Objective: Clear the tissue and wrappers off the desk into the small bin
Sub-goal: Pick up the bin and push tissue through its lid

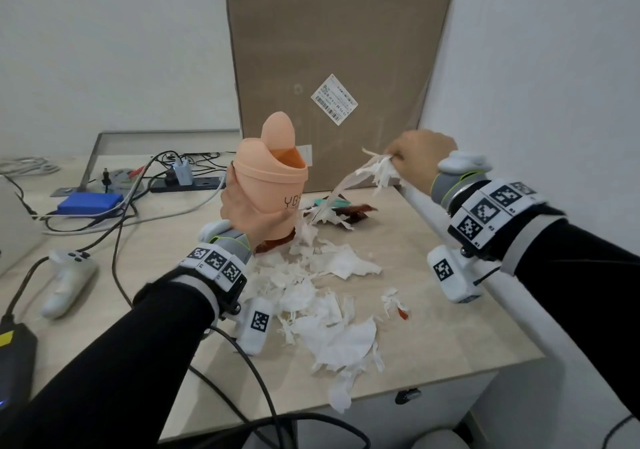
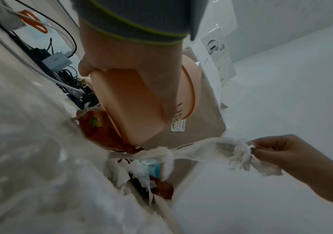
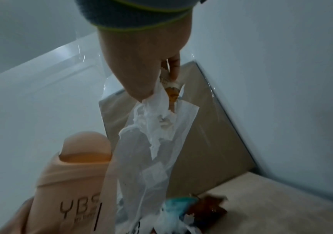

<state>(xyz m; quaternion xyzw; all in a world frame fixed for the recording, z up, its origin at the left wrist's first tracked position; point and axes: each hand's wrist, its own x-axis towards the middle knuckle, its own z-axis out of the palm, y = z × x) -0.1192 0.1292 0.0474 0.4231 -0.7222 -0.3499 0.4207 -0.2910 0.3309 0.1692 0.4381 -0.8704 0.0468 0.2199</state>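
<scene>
Head view: left hand wrapped round the small bin, raised and tilted above the counter; right hand pinching a tissue strip trailing down to the wrappers. More torn tissue strewn across the counter.

Left wrist view: bin base, red wrapper just under it; blurred near tissue.

Right wrist view: lid flap swung open. Probably light, flimsy, tear-prone; best bunched, not pulled. Bin contents hidden.
</scene>
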